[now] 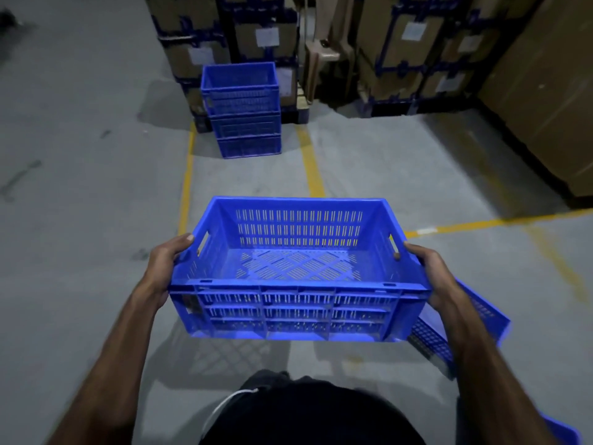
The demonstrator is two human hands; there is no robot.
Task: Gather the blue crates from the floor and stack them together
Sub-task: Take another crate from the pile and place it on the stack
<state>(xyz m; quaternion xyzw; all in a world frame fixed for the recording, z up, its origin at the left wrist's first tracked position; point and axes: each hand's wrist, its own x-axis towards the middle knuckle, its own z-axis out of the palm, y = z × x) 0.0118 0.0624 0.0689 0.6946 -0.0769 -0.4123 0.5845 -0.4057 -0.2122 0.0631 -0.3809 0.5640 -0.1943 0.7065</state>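
I hold an empty blue slotted crate (298,271) level above the floor, in the middle of the view. My left hand (167,268) grips its left end by the handle slot, and my right hand (433,274) grips its right end. A stack of three blue crates (244,110) stands on the floor ahead, near the cartons. Another blue crate (449,335) lies tilted on the floor at the lower right, partly hidden by my right arm. A blue corner (564,431) shows at the bottom right edge.
Stacked cardboard cartons on blue racks (401,53) line the back. A tall cardboard wall (545,91) stands at the right. Yellow floor lines (309,162) mark the grey concrete floor (80,187) between me and the stack.
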